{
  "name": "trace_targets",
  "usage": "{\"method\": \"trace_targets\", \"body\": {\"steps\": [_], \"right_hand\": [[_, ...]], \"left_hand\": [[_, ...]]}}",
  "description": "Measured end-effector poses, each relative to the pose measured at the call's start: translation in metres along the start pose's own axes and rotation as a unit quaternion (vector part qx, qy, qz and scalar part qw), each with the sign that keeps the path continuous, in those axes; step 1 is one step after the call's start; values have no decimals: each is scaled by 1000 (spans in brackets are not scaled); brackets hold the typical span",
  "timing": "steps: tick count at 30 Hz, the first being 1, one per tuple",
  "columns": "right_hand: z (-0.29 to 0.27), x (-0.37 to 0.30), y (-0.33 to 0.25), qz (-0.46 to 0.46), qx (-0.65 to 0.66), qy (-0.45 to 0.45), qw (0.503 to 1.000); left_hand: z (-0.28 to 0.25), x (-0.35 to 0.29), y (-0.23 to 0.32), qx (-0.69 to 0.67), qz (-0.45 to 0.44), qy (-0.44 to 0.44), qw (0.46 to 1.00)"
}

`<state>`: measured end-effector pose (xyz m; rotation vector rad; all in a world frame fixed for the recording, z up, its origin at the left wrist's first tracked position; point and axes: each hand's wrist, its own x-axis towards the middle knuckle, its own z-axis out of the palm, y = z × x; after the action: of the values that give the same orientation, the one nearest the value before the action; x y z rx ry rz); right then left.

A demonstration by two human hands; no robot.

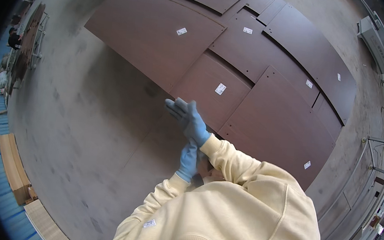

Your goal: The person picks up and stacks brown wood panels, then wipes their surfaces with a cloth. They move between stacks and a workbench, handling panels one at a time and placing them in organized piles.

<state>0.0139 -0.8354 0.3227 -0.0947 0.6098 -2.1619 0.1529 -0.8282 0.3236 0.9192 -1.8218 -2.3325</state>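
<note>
My right hand [193, 121], in a light blue work glove, is just off the near edge of the stacked brown panels. Its fingers are stretched out and it holds nothing that I can see. My left hand [188, 161], gloved in the same blue, touches the heel of the right hand from below. The left fingers are mostly hidden behind the right hand. Closest to the hands lies a brown panel [199, 97] with a white label [220, 89]. A larger brown panel [282, 118] is to its right, and another wide panel [156, 35] reaches out to the left.
More labelled brown panels [312, 58] overlap at the far right of the stack. Wooden boards [14, 163] lie along the left on a blue surface. A metal frame [368, 154] stands at right, a grey machine [376, 44] behind it. Far left, a person [13, 39] is beside a rack.
</note>
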Motion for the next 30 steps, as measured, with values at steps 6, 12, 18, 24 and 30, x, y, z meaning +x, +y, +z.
{"method": "trace_targets", "body": {"steps": [6,12,18,24,30], "right_hand": [[86,119,57,107,-187,41,976],[118,237,168,203,-197,110,953],[106,301,236,209,-340,201,895],[66,338,215,166,-474,347,792],[63,447,262,282,-547,393,683]], "left_hand": [[-130,52,45,195,63,128,970],[-289,112,89,292,71,45,953],[-409,161,157,359,-11,-152,921],[-522,260,195,302,-21,-234,924],[-739,371,183,273,-86,-16,958]]}}
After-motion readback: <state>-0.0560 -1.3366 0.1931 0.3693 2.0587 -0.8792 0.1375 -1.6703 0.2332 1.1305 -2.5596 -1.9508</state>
